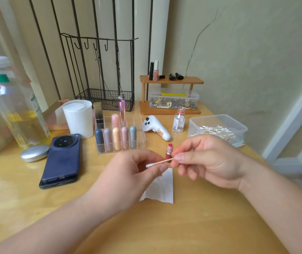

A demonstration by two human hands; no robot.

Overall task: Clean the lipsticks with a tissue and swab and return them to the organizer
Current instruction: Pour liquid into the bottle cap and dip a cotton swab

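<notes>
Two hands met over one small job, and only one of the grips was plain. My right hand [207, 160] pinched the wooden end of the swab [160, 162] between thumb and forefinger, with the other fingers loosely folded beneath. The stick ran almost level, sloping slightly down toward my left, so its white cotton tip lay against the curled fingers of my left hand [133, 173]. Whether that hand was actually pinching the tip or anything else, I could not tell; its thumb sat just below the stick.

The lipstick [169, 152] stood upright directly behind the swab, in the gap between my two hands. Its long axis was vertical, so it crossed the stick nearly at a right angle. Its base was hidden behind the stick and my right thumb, so I could not say whether it stood on the table [201, 217] or rested on my fingers. It was touching or just beside my right fingertips, and the cotton end pointed away from it.

By my reckoning, that was what the next move depended on: the tip had to come round to the tube, or the tube across to the tip. A torn piece of tissue [161, 189] lay flat beneath my hands, and the organizer [141, 132] waited beyond them on the left, near its right-hand open compartments.
</notes>
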